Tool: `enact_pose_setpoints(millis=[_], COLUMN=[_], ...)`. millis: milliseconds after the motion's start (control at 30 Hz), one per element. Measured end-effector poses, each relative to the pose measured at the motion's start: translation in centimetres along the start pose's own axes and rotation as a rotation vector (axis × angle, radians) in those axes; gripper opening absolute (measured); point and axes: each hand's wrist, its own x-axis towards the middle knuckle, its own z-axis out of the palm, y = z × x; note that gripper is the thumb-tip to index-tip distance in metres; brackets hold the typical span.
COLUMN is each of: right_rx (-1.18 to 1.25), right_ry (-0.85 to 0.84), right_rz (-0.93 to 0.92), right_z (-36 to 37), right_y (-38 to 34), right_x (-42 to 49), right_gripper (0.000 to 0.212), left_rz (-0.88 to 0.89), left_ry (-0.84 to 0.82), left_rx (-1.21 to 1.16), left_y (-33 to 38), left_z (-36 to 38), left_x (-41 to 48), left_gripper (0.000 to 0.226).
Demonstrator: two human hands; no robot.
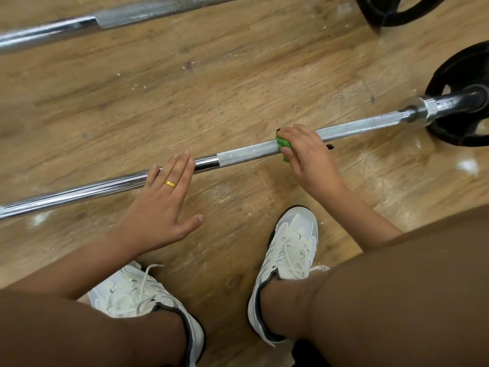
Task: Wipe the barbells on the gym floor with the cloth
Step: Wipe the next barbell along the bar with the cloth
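On the near barbell point(248, 151), right hand point(308, 152) clamps green cloth point(283, 144); left hand point(164, 202) rests spread flat.

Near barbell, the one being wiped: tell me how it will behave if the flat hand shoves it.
The near barbell probably rolls rather than slides: its round black plate rests on smooth wood floor. It looks heavy and stiff, so it should start slowly. The right hand, gripping the green cloth, may brake it.
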Motion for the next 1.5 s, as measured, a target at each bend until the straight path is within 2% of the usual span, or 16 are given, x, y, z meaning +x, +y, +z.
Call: enact_pose_setpoints(millis=[200, 367, 467, 567, 700, 833, 1033, 1233, 1367, 1500], right_rx=[-0.006, -0.029, -0.062, -0.049, -0.021, -0.057, -0.045, -0.095, -0.095, -0.057], right_ry=[0.067, -0.035, -0.028, 0.033, -0.023, -0.093, -0.046, -0.192, -0.119, -0.120], right_rz=[0.112, -0.039, 0.002, 0.071, -0.014, -0.092, 0.013, -0.088, 0.026, -0.041], right_z=[0.3, -0.5, -1.5, -1.2, -0.2, -1.2, -0.8, -2.4, -3.1, -1.0], right_y=[-0.3, -0.4, 0.9, 0.3, -1.6, -0.6, -1.4, -0.4, 0.7, -2.0], right_x=[-1.2, -1.9, -2.4, -3.3, -3.5, -3.6, -4.8, -5.5, -6.1, -6.2], right_gripper=[0.028, 0.032, 0.030, 0.032, 0.032, 0.031, 0.030, 0.039, 0.038, 0.033], left_rz=[0.007, 0.035, 0.062, 0.072, 0.071, 0.095, 0.117, 0.175, 0.201, 0.213], left_ry=[-0.034, -0.048, -0.058, -0.024, -0.047, -0.066, -0.059, -0.065, -0.056, -0.033], left_rx=[-0.057, -0.109, -0.153, -0.138, -0.073, -0.032, -0.013, 0.060, 0.101, 0.118], left_y=[0.3, 0.5, 0.5, 0.3, 0.6, 0.9, 1.5, 1.6, 2.1, 2.4], left_z=[0.1, 0.1, -0.3, -0.8, -0.3, -0.1, 0.4, 0.6, 0.9, 1.2], left_x=[-0.7, -1.5, -2.0, -2.0, -2.0, -2.7, -3.2, -4.2, -4.7, -5.1], left_gripper=[0.103, 0.102, 0.098, 0.094, 0.095, 0.096, 0.102, 0.100, 0.100, 0.101])
